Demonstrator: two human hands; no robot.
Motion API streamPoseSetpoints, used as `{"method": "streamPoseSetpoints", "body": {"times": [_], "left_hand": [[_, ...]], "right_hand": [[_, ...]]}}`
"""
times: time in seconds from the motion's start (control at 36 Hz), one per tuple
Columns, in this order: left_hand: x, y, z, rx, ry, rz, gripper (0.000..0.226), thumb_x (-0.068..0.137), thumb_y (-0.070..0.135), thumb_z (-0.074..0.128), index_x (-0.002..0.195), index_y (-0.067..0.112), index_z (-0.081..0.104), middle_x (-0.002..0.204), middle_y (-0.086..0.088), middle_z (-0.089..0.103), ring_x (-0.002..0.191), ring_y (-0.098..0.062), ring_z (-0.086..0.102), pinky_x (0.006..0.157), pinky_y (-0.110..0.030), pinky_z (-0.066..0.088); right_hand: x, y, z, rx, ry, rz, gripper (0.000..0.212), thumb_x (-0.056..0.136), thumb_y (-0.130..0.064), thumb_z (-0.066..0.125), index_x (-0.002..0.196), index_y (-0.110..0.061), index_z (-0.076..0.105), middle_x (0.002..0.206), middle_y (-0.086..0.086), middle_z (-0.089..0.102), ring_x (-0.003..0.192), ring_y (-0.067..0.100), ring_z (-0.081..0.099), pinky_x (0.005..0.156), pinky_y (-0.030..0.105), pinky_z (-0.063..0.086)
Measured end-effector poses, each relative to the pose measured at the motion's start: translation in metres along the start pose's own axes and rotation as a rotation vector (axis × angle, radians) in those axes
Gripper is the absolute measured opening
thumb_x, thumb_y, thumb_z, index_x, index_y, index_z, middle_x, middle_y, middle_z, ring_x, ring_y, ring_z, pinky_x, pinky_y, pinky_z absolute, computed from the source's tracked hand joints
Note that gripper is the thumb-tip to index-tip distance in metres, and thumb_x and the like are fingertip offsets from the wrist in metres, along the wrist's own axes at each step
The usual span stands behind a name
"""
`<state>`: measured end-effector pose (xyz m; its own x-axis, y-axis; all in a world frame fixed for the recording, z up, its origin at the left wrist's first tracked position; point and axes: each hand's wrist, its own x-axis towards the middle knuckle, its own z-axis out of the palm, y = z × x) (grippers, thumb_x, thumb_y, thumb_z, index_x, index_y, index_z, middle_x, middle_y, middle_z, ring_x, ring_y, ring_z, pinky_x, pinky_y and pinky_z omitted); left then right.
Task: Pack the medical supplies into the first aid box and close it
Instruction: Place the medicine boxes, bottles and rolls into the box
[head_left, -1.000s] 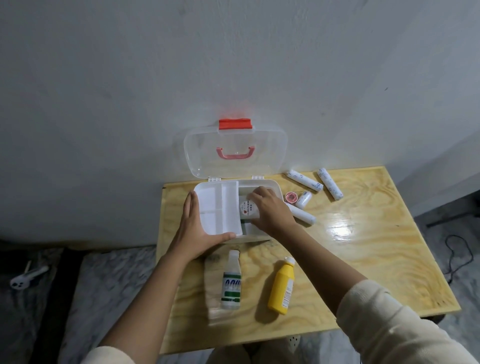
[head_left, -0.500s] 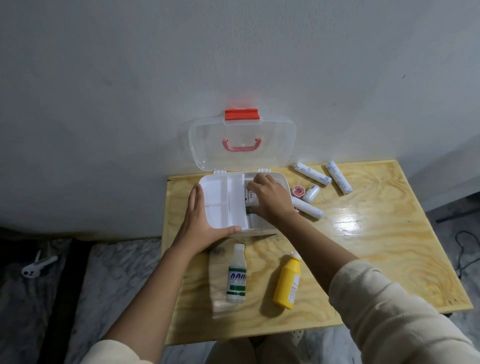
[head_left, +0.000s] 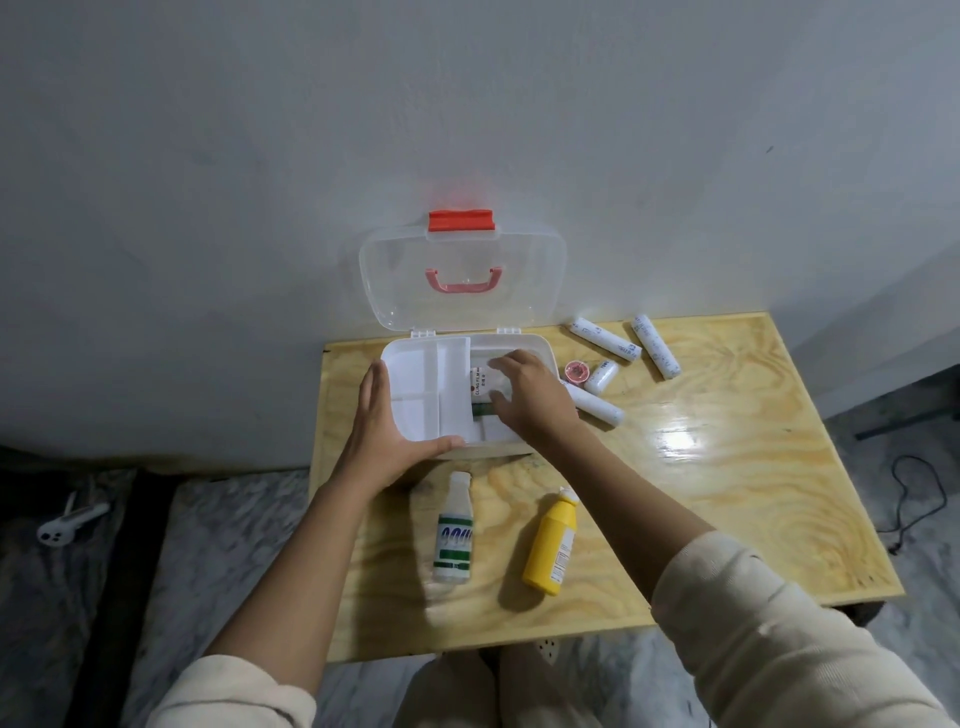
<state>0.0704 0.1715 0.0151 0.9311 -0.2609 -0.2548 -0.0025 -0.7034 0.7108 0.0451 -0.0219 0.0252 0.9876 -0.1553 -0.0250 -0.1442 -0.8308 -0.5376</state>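
1. A right hand (head_left: 530, 397) reaches into the right side of an open first aid box (head_left: 524, 345), fingers spread and curled down over a labelled white packet (head_left: 482, 387) lying inside; whether they actually pinch it cannot be told.
2. The left hand (head_left: 387, 431) braces the box's near-left corner, palm flat against the wall, thumb along the front edge, fingers extended.
3. A white divided tray (head_left: 426, 387) fills the box's left half.
4. The clear lid (head_left: 462, 275), with pink handle (head_left: 464, 280) and red latch (head_left: 461, 220), stands upright against the grey wall (head_left: 363, 114).
5. On the wooden table (head_left: 727, 467), just in front of the box, lie a white bottle (head_left: 455, 530) and a yellow bottle (head_left: 551, 545).
6. To the box's right lie four white bandage rolls (head_left: 605, 340) and a small pink tape roll (head_left: 576, 370).
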Motion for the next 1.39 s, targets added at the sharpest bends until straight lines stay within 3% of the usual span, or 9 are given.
{"method": "streamPoseSetpoints", "body": {"times": [0.28, 0.5, 0.58, 0.75, 0.92, 1.08, 1.22, 1.28, 1.39], "left_hand": [[-0.004, -0.003, 0.006, -0.007, 0.011, 0.006, 0.135, 0.061, 0.053, 0.082, 0.152, 0.017, -0.010, 0.161, 0.003, -0.007, 0.148, -0.018, 0.002, 0.118, -0.039, 0.018], [-0.003, -0.007, 0.008, -0.043, 0.050, 0.093, 0.131, 0.061, 0.047, 0.085, 0.152, 0.013, -0.002, 0.159, -0.004, 0.003, 0.146, -0.017, 0.009, 0.113, -0.028, 0.017], [-0.001, -0.009, 0.008, -0.039, 0.042, 0.088, 0.131, 0.060, 0.049, 0.084, 0.152, 0.012, -0.002, 0.160, -0.005, 0.002, 0.147, -0.019, 0.007, 0.117, -0.034, 0.018], [-0.002, -0.011, 0.008, -0.049, 0.043, 0.095, 0.130, 0.061, 0.048, 0.084, 0.152, 0.012, -0.001, 0.159, -0.005, 0.003, 0.147, -0.021, 0.010, 0.118, -0.037, 0.021], [-0.002, -0.010, 0.008, -0.066, 0.046, 0.108, 0.129, 0.061, 0.046, 0.085, 0.152, 0.012, 0.001, 0.158, -0.006, 0.006, 0.146, -0.021, 0.012, 0.117, -0.035, 0.021], [-0.004, -0.008, 0.007, -0.069, 0.039, 0.100, 0.128, 0.063, 0.045, 0.085, 0.152, 0.012, -0.001, 0.159, -0.005, 0.004, 0.146, -0.020, 0.012, 0.114, -0.031, 0.021], [-0.004, -0.007, 0.005, -0.049, 0.028, 0.098, 0.129, 0.062, 0.049, 0.083, 0.152, 0.013, -0.002, 0.159, -0.004, 0.004, 0.145, -0.022, 0.013, 0.113, -0.037, 0.025], [-0.004, -0.007, 0.005, -0.049, 0.021, 0.092, 0.130, 0.062, 0.050, 0.083, 0.152, 0.014, -0.003, 0.159, -0.003, 0.004, 0.145, -0.022, 0.013, 0.113, -0.038, 0.026], [-0.002, -0.007, 0.005, -0.072, 0.009, 0.084, 0.132, 0.061, 0.050, 0.084, 0.152, 0.014, -0.005, 0.160, -0.004, 0.001, 0.147, -0.022, 0.010, 0.116, -0.040, 0.024]], "right_hand": [[-0.079, 0.012, -0.004, 0.288, 0.430, 0.272, 0.020, 0.085, -0.013, 0.060, 0.104, -0.010, 0.055, 0.107, 0.007, 0.053, 0.097, 0.017, 0.048, 0.080, 0.032, 0.046], [-0.140, 0.031, 0.045, 0.172, 0.220, 0.673, 0.044, 0.084, -0.039, 0.060, 0.114, -0.008, 0.049, 0.113, 0.010, 0.050, 0.104, 0.024, 0.048, 0.086, 0.038, 0.046], [-0.145, 0.029, 0.052, 0.185, 0.170, 0.746, 0.049, 0.082, -0.046, 0.060, 0.111, -0.007, 0.050, 0.107, 0.011, 0.052, 0.100, 0.026, 0.050, 0.085, 0.041, 0.047], [-0.137, 0.023, 0.053, 0.400, 0.232, 0.824, 0.024, 0.084, -0.034, 0.062, 0.089, -0.011, 0.058, 0.089, 0.008, 0.059, 0.080, 0.022, 0.054, 0.064, 0.032, 0.041], [-0.136, 0.021, 0.042, 0.463, 0.410, 0.753, 0.027, 0.087, -0.031, 0.060, 0.064, -0.018, 0.055, 0.061, -0.001, 0.051, 0.060, 0.016, 0.046, 0.051, 0.029, 0.033], [-0.129, 0.020, 0.011, 0.414, 0.598, 0.574, 0.019, 0.089, -0.023, 0.059, 0.101, -0.010, 0.065, 0.092, 0.005, 0.061, 0.080, 0.015, 0.050, 0.069, 0.028, 0.036], [-0.106, 0.000, -0.023, 0.459, 0.834, 0.335, 0.014, 0.089, -0.021, 0.058, 0.101, -0.018, 0.062, 0.094, -0.007, 0.057, 0.087, 0.009, 0.053, 0.074, 0.028, 0.047], [-0.095, -0.014, -0.033, 0.493, 0.848, 0.236, 0.010, 0.090, -0.019, 0.058, 0.098, -0.026, 0.061, 0.091, -0.014, 0.057, 0.086, 0.003, 0.053, 0.077, 0.029, 0.049], [-0.073, -0.037, -0.038, 0.503, 0.735, 0.082, 0.014, 0.088, -0.015, 0.058, 0.102, -0.010, 0.061, 0.094, -0.008, 0.058, 0.089, 0.007, 0.054, 0.079, 0.028, 0.051]]}}
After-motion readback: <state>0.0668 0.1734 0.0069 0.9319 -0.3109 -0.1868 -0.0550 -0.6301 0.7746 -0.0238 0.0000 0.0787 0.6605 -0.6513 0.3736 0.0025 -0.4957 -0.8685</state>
